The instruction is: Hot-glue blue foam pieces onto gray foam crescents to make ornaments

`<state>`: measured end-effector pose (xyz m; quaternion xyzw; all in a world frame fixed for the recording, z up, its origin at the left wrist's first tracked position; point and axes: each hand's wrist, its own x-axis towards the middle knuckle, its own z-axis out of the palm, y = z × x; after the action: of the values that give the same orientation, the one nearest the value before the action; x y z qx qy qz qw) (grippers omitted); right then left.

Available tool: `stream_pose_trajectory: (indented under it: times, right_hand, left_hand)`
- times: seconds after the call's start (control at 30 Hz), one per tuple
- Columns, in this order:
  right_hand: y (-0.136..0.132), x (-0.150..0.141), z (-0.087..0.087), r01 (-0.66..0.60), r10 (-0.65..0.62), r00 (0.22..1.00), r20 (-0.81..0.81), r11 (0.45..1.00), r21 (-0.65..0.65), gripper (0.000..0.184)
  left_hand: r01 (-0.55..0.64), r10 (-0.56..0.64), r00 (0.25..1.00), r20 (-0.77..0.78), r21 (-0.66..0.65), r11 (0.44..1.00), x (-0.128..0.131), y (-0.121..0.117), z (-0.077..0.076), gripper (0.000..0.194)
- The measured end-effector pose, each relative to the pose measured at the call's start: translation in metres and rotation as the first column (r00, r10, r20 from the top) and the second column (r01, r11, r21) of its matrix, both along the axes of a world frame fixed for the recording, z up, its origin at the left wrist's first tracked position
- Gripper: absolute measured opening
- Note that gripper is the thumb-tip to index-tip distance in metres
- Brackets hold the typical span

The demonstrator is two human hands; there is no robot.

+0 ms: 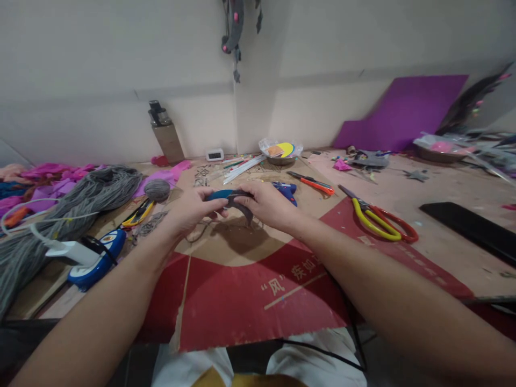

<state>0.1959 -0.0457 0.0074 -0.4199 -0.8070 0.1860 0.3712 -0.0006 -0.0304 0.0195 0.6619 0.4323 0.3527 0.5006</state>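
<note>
A curved blue strip point(220, 194) is pinched at its left end by my left hand point(197, 208). Dark grey felt point(244, 208) wraps or lies along its right part, gripped between the thumb and fingers of my right hand point(262, 200); a loose flap of it hangs down. Both hands hold the piece just above the cardboard point(226, 255). A thin grey strand of yarn point(198, 234) loops below my left hand. Behind my right hand lies a blue glue gun point(285, 191), partly hidden.
Yellow-and-red handled scissors point(377, 220), an orange cutter point(312, 184) and a black phone-like slab point(471, 226) lie to the right. On the left are grey yarn point(84, 201), a blue power strip point(99, 263) with a plugged charger and a yarn ball point(157, 190). White glue sticks point(244, 171) lie behind.
</note>
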Motion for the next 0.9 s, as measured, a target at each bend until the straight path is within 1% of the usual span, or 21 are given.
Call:
stream_pose_trajectory:
  times: [0.1, 0.2, 0.37, 0.47, 0.57, 0.67, 0.8, 0.9]
  right_hand:
    - [0.002, 0.000, -0.002, 0.002, -0.003, 0.996, -0.089, 1.000, -0.017, 0.010]
    - [0.006, 0.001, -0.006, 0.047, -0.052, 0.985, -0.167, 0.998, -0.035, 0.011]
    - [0.006, 0.003, -0.006, 0.074, -0.071, 0.983, -0.168, 0.997, 0.009, 0.017]
    - [0.005, 0.003, -0.004, 0.070, -0.068, 0.982, -0.176, 0.998, 0.007, 0.019]
    - [0.007, 0.004, -0.003, 0.069, -0.068, 0.985, -0.157, 0.998, 0.001, 0.025]
    - [0.008, 0.006, -0.001, 0.108, -0.102, 0.987, -0.127, 0.993, 0.038, 0.026]
    - [0.005, 0.007, 0.002, 0.190, -0.181, 0.980, -0.076, 0.972, 0.135, 0.019]
    - [0.003, 0.007, 0.003, 0.216, -0.204, 0.975, -0.091, 0.965, 0.149, 0.013]
  left_hand:
    - [-0.023, 0.022, 1.000, -0.017, -0.060, 0.998, 0.004, -0.002, -0.003, 0.026]
    - [-0.043, 0.042, 0.999, -0.010, -0.049, 0.998, 0.007, -0.002, -0.005, 0.023]
    - [-0.023, 0.028, 0.995, 0.095, -0.050, 0.999, 0.010, -0.003, -0.008, 0.021]
    - [-0.023, 0.032, 0.992, 0.124, -0.072, 0.997, 0.011, -0.004, -0.008, 0.020]
    - [-0.044, 0.051, 0.993, 0.103, -0.077, 0.996, 0.011, -0.005, -0.007, 0.020]
    - [-0.065, 0.070, 0.995, 0.065, -0.067, 0.996, 0.010, -0.005, -0.007, 0.018]
    - [-0.142, 0.142, 0.990, 0.000, -0.012, 0.990, 0.010, -0.005, -0.010, 0.016]
    - [-0.188, 0.189, 0.981, -0.044, 0.034, 0.982, 0.010, -0.003, -0.013, 0.016]
